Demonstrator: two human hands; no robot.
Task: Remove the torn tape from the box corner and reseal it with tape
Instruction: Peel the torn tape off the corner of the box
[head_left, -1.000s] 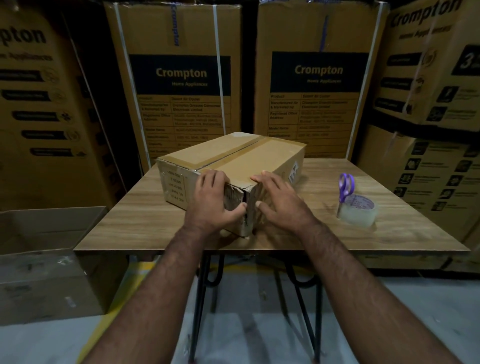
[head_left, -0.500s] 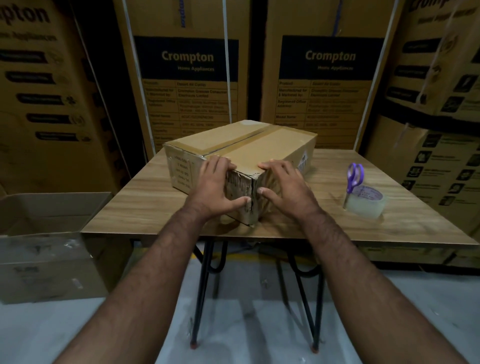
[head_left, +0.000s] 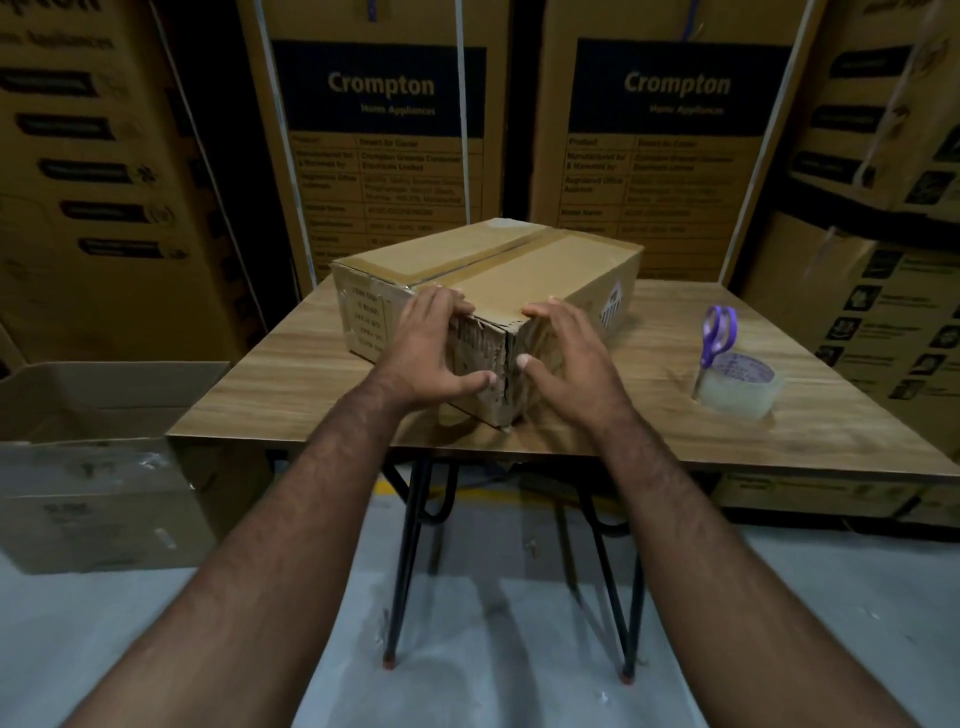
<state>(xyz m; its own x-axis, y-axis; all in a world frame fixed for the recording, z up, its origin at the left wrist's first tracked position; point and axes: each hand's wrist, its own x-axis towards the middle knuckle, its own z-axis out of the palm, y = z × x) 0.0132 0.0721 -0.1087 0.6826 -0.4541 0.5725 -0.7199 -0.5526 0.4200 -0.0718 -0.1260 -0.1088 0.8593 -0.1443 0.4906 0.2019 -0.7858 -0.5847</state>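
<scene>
Neither hand has moved: left hand (head_left: 434, 349) and right hand (head_left: 563, 358), fingers spread flat, brace the box (head_left: 524, 275) corner at the table's (head_left: 649, 447) near edge.

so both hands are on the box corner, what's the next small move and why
Probably pinch a loose tape edge with the right hand while the left hand steadies the box: the corner looks torn, both hands lie flat, and the tape roll sits untouched.

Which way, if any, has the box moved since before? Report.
No. The box's near corner stays just inside the table's front edge, equally far from the tape roll.
</scene>
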